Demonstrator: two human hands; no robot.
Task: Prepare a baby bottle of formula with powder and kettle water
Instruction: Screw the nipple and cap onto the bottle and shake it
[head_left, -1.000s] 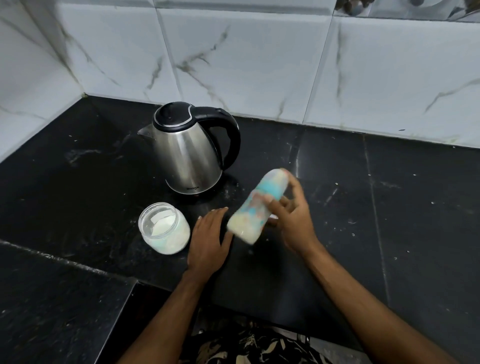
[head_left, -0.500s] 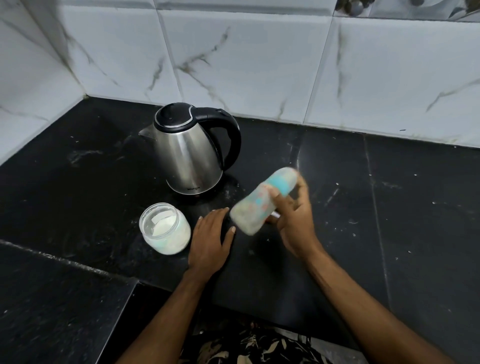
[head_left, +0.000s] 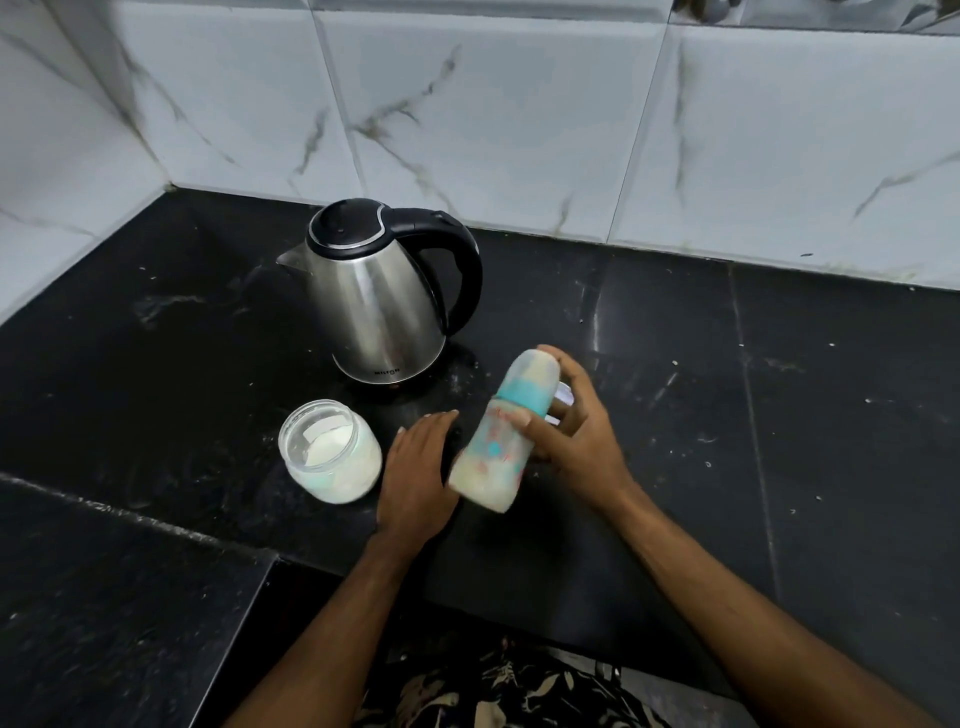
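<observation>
Head cam: right hand (head_left: 576, 441) has its grip wrapped round the baby bottle (head_left: 501, 434), tilted and milky, held above the black surface (head_left: 779, 415) near its front edge. Left hand (head_left: 415, 467) lies flat, fingers relaxed, between bottle and open powder jar (head_left: 332, 452). Kettle (head_left: 374, 301) sits behind.

On the black tabletop (head_left: 779, 415) we see broad bare stone to the right of our right hand (head_left: 576, 441), running back to the tiled wall (head_left: 519, 130). To the left things are tighter: our left hand (head_left: 415, 473) lies flat just beside the open powder jar (head_left: 332, 452), and the tilted bottle (head_left: 498, 441) hangs close over its other side. The kettle (head_left: 379, 301) stands behind them. Left of the kettle and jar the stone lies bare up to the corner.
</observation>
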